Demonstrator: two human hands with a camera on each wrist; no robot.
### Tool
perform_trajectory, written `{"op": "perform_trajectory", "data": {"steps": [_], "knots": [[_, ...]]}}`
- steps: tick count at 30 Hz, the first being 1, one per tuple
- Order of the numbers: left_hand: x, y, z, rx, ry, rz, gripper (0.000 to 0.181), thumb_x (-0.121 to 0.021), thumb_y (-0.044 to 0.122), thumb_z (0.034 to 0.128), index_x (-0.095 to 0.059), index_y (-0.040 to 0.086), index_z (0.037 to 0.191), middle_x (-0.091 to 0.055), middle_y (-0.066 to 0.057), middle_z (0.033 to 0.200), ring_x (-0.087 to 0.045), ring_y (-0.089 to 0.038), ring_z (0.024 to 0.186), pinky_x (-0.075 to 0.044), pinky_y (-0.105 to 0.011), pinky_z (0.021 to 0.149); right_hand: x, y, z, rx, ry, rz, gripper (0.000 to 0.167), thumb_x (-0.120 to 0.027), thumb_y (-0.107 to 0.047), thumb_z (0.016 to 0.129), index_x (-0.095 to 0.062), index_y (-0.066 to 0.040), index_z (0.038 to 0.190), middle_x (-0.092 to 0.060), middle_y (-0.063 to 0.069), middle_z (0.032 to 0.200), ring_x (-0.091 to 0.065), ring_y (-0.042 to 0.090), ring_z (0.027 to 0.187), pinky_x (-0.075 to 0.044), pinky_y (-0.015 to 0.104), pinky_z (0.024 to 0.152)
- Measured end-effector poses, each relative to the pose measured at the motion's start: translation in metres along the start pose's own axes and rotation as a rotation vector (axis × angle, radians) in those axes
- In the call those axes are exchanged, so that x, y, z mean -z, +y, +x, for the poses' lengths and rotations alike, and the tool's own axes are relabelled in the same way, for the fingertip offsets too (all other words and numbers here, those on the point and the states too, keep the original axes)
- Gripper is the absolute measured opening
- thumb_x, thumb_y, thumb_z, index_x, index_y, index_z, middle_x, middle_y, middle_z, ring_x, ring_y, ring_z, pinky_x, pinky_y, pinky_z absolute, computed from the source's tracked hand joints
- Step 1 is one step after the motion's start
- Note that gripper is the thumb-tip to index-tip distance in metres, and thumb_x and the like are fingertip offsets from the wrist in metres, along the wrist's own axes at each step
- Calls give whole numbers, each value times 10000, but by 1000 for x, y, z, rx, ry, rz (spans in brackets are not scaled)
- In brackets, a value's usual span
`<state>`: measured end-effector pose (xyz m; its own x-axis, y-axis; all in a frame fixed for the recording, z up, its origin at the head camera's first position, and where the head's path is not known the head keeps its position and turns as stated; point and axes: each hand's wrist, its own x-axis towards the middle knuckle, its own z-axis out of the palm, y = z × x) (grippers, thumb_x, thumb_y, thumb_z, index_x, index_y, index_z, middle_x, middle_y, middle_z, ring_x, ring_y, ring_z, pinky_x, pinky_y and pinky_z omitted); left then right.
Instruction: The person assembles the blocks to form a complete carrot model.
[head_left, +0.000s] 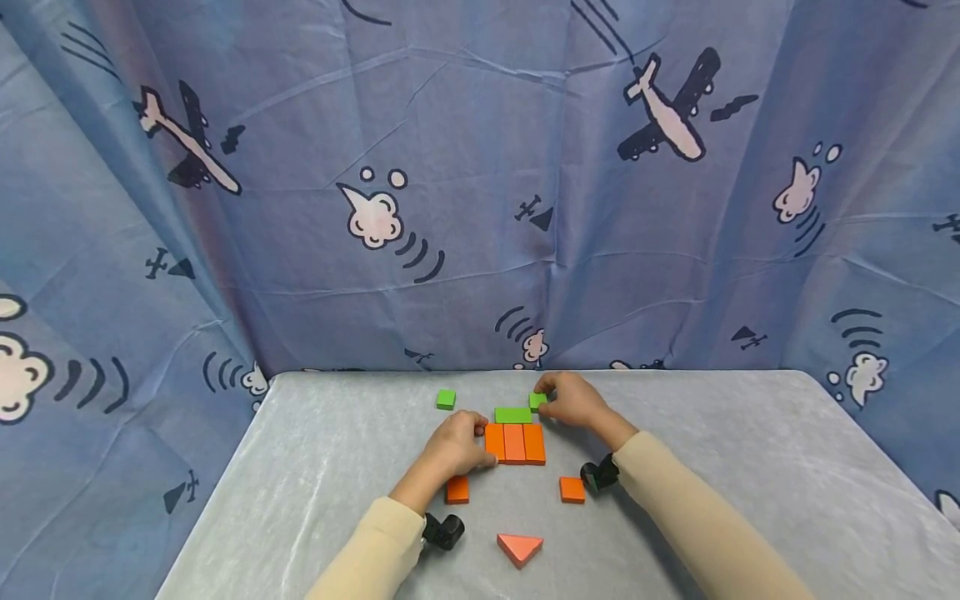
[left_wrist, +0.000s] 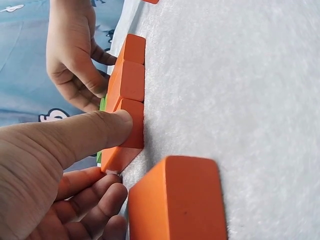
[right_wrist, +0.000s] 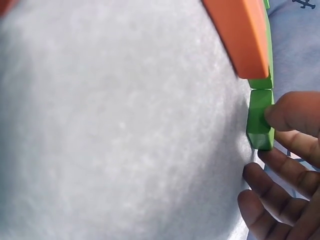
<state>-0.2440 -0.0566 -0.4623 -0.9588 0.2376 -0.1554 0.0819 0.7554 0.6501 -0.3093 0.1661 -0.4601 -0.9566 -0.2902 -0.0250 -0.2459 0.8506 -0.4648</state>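
Note:
Three orange rectangular blocks [head_left: 514, 444] lie side by side in a row. My left hand [head_left: 454, 442] pinches the leftmost orange block [left_wrist: 136, 122] between thumb and fingers, the thumb on its near end. A longer green block [head_left: 513, 415] lies against the far side of the row. To its right, my right hand [head_left: 576, 402] pinches a small green block [right_wrist: 260, 116] between thumb and fingers. In the right wrist view that green block sits end to end with the longer one, a thin seam between them. The fingers partly cover both pinched blocks.
Another small green block [head_left: 446, 399] lies at the back left. One orange square block [head_left: 457, 490] is beside the left wrist, another [head_left: 572, 490] near the right wrist. An orange triangular block [head_left: 520, 549] lies nearest on the grey-white table [head_left: 750, 467]. A blue curtain [head_left: 480, 208] hangs behind.

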Motion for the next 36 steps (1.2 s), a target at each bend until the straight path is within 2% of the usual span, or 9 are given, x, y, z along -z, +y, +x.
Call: {"op": "perform_trajectory", "data": {"steps": [10, 15, 21, 27, 31, 36], "knots": [[-1, 0, -1, 15, -4, 19, 591, -869, 219, 688, -645, 31, 1201, -649, -34, 1054, -582, -174, 963, -485, -379, 935, 2, 1, -2, -11, -18, -29, 318, -760, -163, 767, -697, -78, 1067, -683, 97, 1032, -608, 197, 878, -529, 390, 797], [-1, 0, -3, -4, 4, 56, 587, -859, 230, 696, -643, 32, 1204, -651, -45, 1072, -587, -189, 965, -489, -386, 924, 9, 0, -9, -5, -22, -49, 324, -747, -183, 789, -687, -97, 1096, -677, 93, 1054, -622, 213, 913, -527, 415, 812], [0, 2, -5, -35, 7, 94, 588, -846, 238, 710, -630, 27, 1214, -640, -65, 1077, -587, -201, 960, -493, -389, 909, 15, -6, -27, 50, -110, -40, 266, -746, -213, 795, -691, -125, 1040, -681, 43, 939, -605, 179, 849, -520, 389, 772], [1, 0, -9, -49, 10, 80, 627, -822, 264, 741, -585, 55, 1282, -636, -62, 1109, -591, -204, 988, -488, -395, 917, 12, -16, -47, 63, -174, -32, 358, -794, -232, 744, -679, -107, 1060, -667, 30, 886, -560, 147, 772, -496, 337, 720], [8, -2, -10, -53, 20, 45, 625, -778, 291, 782, -551, 86, 1327, -636, -61, 1170, -600, -214, 1034, -491, -409, 910, 7, -19, -52, 33, -182, -48, 427, -831, -255, 706, -671, -115, 1076, -664, 20, 904, -566, 151, 796, -504, 353, 760], [24, -7, -6, -68, 72, 40, 561, -735, 291, 824, -563, 91, 1318, -634, -70, 1171, -603, -237, 1026, -495, -429, 874, 2, -19, -54, 8, -169, -63, 438, -843, -259, 696, -670, -133, 1078, -669, 20, 944, -584, 156, 849, -511, 382, 817]]}}
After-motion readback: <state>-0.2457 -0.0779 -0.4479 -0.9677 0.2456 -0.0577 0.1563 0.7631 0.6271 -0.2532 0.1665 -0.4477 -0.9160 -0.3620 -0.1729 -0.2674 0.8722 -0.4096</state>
